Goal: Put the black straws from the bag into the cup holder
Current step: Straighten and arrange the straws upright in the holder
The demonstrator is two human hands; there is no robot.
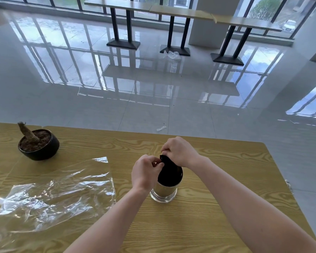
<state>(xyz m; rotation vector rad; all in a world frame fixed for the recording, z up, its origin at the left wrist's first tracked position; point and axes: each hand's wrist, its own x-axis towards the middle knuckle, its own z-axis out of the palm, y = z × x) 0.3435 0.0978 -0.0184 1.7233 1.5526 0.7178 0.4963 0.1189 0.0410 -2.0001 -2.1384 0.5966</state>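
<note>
Head view: we've both hands, left hand [146, 172] & right hand [181, 152], pinching black straws [169, 175] in cup holder [163, 192]; best settle bundle upright w/o tipping it.

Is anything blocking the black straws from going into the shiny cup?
No. The black straws already stand in the cup holder, with the left hand and right hand pinching their tops.
</note>
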